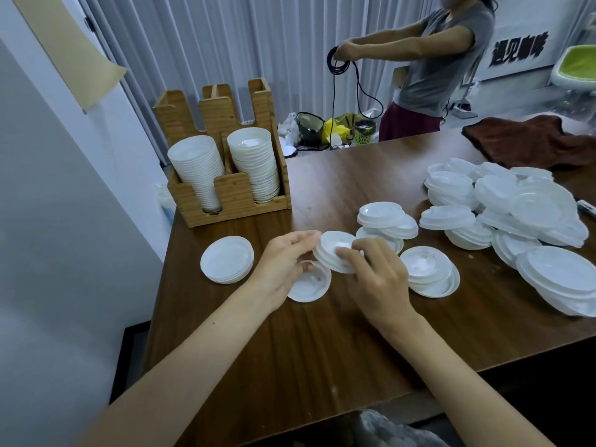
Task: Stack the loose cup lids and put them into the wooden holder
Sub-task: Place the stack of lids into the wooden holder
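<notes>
Both my hands hold a small tilted stack of white cup lids (333, 250) above the wooden table. My left hand (285, 261) pinches its left edge; my right hand (375, 275) grips its right side with the thumb on top. A single lid (311, 287) lies flat under my left hand. Another short stack of lids (227, 259) sits to the left, one more (430, 272) to the right. The wooden holder (232, 191) stands at the table's far left corner, with two tall stacks of white lids (254, 162) in its front compartments.
A big heap of loose lids (516, 211) covers the right side of the table (322, 350), with a smaller pile (385, 221) in the middle. A brown cloth (532, 140) lies at the far right. A person (435, 59) coils a black cable beyond the table.
</notes>
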